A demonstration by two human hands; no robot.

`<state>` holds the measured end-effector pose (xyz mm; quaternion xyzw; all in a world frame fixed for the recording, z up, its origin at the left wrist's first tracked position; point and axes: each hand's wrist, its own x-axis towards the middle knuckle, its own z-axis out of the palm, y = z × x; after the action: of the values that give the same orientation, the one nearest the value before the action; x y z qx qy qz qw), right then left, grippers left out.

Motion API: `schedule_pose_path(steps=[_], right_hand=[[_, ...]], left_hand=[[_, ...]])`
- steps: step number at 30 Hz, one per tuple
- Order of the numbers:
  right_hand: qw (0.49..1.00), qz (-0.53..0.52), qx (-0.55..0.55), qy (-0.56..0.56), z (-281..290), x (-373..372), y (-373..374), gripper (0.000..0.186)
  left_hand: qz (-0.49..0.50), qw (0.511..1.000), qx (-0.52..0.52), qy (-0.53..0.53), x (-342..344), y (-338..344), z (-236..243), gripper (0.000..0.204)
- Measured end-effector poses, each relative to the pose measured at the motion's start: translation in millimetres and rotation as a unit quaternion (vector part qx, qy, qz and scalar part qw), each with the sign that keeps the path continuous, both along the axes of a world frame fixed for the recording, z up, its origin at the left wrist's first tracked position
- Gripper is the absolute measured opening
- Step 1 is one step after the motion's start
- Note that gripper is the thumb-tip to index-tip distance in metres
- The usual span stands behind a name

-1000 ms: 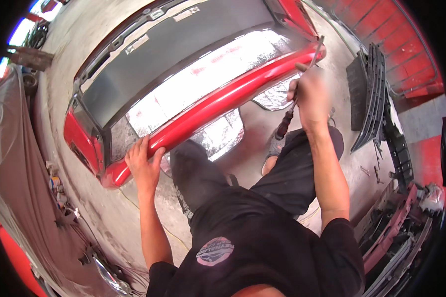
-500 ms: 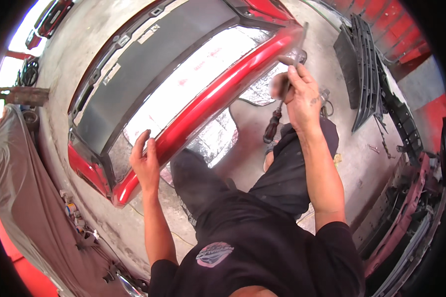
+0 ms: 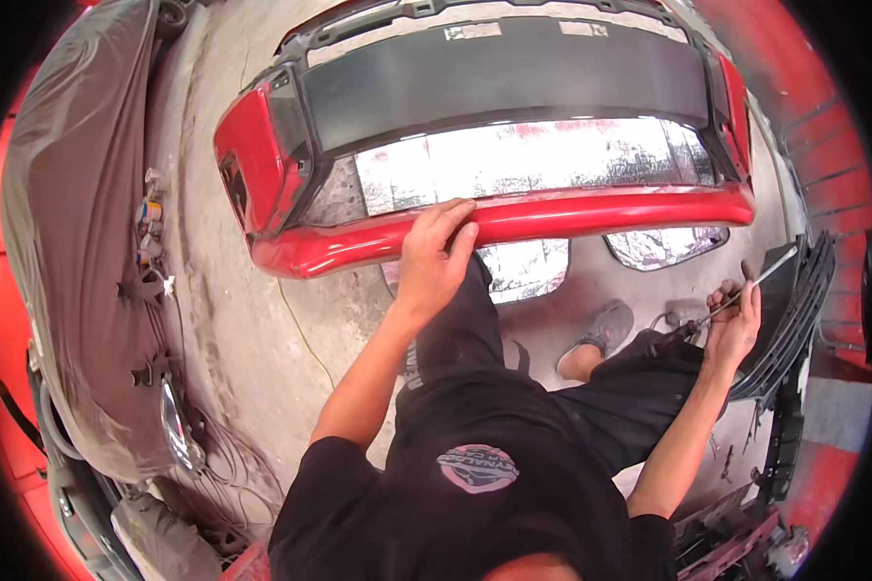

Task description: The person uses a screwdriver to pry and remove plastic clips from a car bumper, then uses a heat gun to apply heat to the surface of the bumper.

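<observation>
A red and black car bumper lies across the upper middle, over silver foil-faced panels. My left hand rests on its near red bar, fingers closed over the upper edge. At the right, below the bumper's corner, my right hand has its fingers wrapped round a long screwdriver, dark handle toward the lower left and metal shaft pointing up and right. My feet and dark-clad legs are beneath, with one clog showing.
A grey cloth-covered object lines the left, beside small cans and loose parts. Black slatted trim pieces lie along the right, near a red barred frame. A thin yellow cord runs over the concrete floor.
My view has turned, so the bumper now sits level across it. My right hand has dropped away from the bumper toward the right; my left hand stays on the red bar.
</observation>
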<state>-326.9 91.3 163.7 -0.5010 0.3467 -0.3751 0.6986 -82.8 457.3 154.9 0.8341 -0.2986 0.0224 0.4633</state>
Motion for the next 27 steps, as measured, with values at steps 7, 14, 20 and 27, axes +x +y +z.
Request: schedule_pose_path(steps=[7, 14, 20, 27], right_hand=[[0.999, -0.016, -0.001, 0.030, -6.4, 2.9, -3.4, 0.037], [0.998, -0.008, 0.029, 0.053, -1.1, 36.7, 5.8, 0.036], [0.997, 0.009, 0.077, 0.010, 24.6, 30.0, 13.1, 0.035], [0.977, 0.047, 0.197, -0.072, 41.0, 65.1, 3.8, 0.030]], left_hand=[[0.052, 0.872, -0.325, 0.363, 31.4, 1.6, 3.6, 0.044], [-0.005, 0.611, -0.525, 0.592, 76.9, 29.4, -12.5, 0.054], [-0.041, 0.601, -0.453, 0.657, 71.5, -40.9, -3.5, 0.058], [-0.151, 0.727, -0.319, 0.589, 50.2, -114.3, 21.6, 0.056]])
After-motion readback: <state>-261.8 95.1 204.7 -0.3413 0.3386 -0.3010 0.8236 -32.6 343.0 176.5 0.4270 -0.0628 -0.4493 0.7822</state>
